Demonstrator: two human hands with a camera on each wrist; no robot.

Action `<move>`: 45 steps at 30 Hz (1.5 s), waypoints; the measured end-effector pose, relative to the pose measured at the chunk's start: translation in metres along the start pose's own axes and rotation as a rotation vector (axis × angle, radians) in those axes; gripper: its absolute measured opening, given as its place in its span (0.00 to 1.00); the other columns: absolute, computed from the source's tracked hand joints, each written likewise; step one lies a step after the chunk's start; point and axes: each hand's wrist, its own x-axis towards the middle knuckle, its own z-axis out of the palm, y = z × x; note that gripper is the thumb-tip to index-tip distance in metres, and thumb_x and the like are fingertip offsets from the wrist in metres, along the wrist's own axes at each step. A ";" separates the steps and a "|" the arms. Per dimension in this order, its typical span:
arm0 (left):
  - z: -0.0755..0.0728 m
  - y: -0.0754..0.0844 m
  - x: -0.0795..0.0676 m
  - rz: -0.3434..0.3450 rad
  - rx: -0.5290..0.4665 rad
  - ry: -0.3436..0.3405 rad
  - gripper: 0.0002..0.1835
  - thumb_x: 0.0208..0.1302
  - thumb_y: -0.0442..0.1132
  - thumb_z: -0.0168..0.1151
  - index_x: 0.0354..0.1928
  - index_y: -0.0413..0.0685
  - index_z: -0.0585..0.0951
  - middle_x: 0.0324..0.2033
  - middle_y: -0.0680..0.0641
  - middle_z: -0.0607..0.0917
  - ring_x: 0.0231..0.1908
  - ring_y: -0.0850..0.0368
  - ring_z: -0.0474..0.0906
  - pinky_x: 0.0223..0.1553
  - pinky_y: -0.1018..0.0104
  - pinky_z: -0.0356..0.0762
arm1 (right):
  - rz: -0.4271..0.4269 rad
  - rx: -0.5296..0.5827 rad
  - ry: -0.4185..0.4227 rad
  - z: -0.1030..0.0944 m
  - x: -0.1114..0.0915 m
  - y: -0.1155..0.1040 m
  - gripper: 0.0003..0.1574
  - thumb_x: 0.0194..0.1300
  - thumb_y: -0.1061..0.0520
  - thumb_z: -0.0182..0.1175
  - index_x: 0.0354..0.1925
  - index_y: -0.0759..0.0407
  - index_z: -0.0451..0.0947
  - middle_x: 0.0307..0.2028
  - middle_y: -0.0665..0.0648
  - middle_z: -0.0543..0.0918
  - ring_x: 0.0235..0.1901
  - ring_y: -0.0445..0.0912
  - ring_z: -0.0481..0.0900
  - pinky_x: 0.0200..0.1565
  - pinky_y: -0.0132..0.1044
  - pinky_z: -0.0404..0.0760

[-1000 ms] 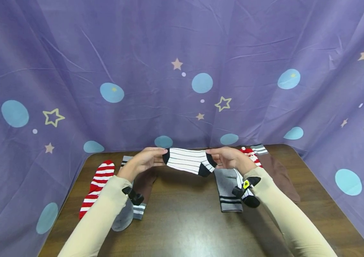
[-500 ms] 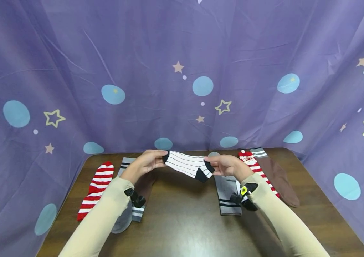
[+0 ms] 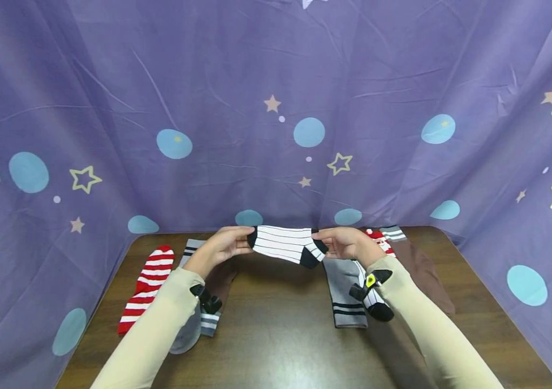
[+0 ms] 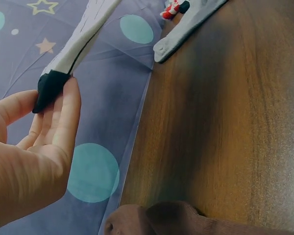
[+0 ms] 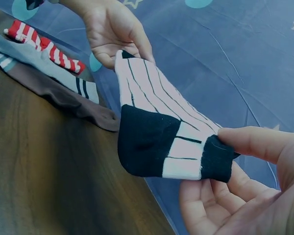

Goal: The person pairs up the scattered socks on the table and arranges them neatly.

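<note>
A short white ankle sock (image 3: 280, 241) with thin black stripes and black toe, heel and cuff is stretched level in the air between my two hands. My left hand (image 3: 224, 246) pinches its black toe (image 4: 53, 88) between thumb and fingers. At the other end, my right hand (image 3: 348, 243) pinches the black cuff (image 5: 217, 157), thumb on top and fingers beneath. The black heel (image 5: 146, 139) hangs lowest. A matching striped sock (image 3: 375, 302) lies on the table, partly hidden under my right wrist.
On the left lie a red-and-white striped sock (image 3: 146, 289), a grey sock (image 3: 187, 334) and a brown sock (image 3: 219, 281). To the right are another grey sock (image 3: 346, 294), a Santa sock (image 3: 383, 240) and a brown sock (image 3: 424, 270). A purple curtain (image 3: 276, 162) hangs behind the table (image 3: 280, 335).
My right hand dipped with the cuff end half a second ago, then came back up and slightly right, so the sock is level again. The left hand has stayed almost still.
</note>
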 end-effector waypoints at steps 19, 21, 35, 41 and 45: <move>0.000 -0.007 0.012 -0.099 -0.001 0.051 0.07 0.75 0.35 0.54 0.48 0.39 0.76 0.28 0.51 0.88 0.32 0.59 0.86 0.48 0.59 0.87 | 0.020 -0.108 0.035 -0.007 0.029 -0.003 0.03 0.76 0.59 0.53 0.45 0.52 0.68 0.26 0.42 0.85 0.30 0.36 0.82 0.44 0.36 0.74; 0.000 -0.008 0.014 -0.114 0.005 0.073 0.08 0.74 0.35 0.54 0.49 0.39 0.76 0.29 0.51 0.87 0.32 0.59 0.86 0.53 0.56 0.85 | 0.019 -0.105 0.043 -0.008 0.032 -0.001 0.02 0.75 0.59 0.53 0.41 0.52 0.71 0.25 0.42 0.85 0.29 0.36 0.82 0.44 0.36 0.74; 0.004 -0.021 0.026 -0.154 0.036 0.120 0.13 0.73 0.33 0.52 0.55 0.35 0.74 0.34 0.48 0.83 0.35 0.57 0.83 0.66 0.49 0.75 | 0.016 -0.125 0.071 -0.013 0.048 0.007 0.12 0.73 0.62 0.52 0.31 0.53 0.75 0.23 0.43 0.82 0.28 0.35 0.80 0.41 0.33 0.76; 0.007 -0.027 0.029 -0.128 0.109 0.182 0.19 0.73 0.32 0.52 0.62 0.29 0.73 0.35 0.47 0.83 0.33 0.59 0.83 0.60 0.53 0.81 | -0.012 -0.162 0.123 -0.013 0.057 0.015 0.12 0.72 0.62 0.55 0.30 0.51 0.74 0.20 0.43 0.80 0.26 0.34 0.78 0.38 0.32 0.76; 0.008 -0.030 0.030 -0.100 0.160 0.222 0.21 0.71 0.30 0.53 0.63 0.28 0.73 0.32 0.48 0.83 0.30 0.60 0.82 0.48 0.60 0.87 | -0.040 -0.211 0.172 -0.012 0.060 0.020 0.04 0.71 0.61 0.57 0.37 0.53 0.76 0.19 0.42 0.79 0.26 0.34 0.78 0.39 0.33 0.76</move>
